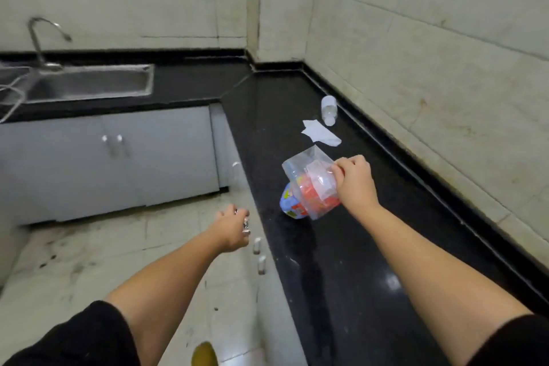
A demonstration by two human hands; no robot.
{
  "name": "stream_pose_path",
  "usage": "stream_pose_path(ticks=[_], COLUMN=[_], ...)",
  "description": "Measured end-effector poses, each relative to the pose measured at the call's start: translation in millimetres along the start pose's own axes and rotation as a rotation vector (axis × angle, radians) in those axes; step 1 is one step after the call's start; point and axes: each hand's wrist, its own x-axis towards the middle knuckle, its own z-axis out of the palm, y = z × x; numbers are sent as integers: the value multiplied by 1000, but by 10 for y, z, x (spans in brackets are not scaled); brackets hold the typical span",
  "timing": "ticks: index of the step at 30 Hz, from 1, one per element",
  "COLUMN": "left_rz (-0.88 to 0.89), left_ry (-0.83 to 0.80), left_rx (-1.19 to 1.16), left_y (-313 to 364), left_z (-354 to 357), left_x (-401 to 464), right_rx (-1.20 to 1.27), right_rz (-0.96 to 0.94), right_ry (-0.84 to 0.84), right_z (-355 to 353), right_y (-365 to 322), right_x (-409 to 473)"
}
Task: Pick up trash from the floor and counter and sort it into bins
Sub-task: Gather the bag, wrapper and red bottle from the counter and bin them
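My right hand (355, 180) grips a clear plastic container with a red label (312, 184), held tilted just above the black counter (341, 276). Under its lower end lies a blue round cup or lid (287, 203) on the counter. Farther along the counter lie a crumpled white tissue (320, 132) and a small clear bottle (329, 110) on its side by the wall. My left hand (230, 227) hovers over the floor beside the counter edge, closed on a small shiny piece of foil (246, 224).
A steel sink (89, 83) with a curved tap (40, 38) sits at the left of the counter. Grey cabinet doors (118, 163) run below. The tiled floor (74, 270) is stained; a yellow object (204, 354) lies at the bottom edge.
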Motion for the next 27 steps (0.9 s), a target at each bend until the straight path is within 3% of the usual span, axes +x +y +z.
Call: stream_pose_path(ticks=[5, 11, 20, 27], left_rz=[-269, -631, -901, -1116], left_ry=[84, 159, 262, 260], left_rx=[-113, -239, -359, -456], left_y=[-716, -1586, -2183, -2443], left_z=[141, 345, 947, 1754], left_x=[-1060, -2425, -4403, -6266], right_rx=[144, 243, 204, 180], right_rz=[-204, -420, -724, -812], right_ry=[-139, -425, -681, -826], right_z=[360, 1044, 1537, 1604], right_y=[-767, -1710, -2841, -3385], right_x=[-402, -1212, -2912, -4704])
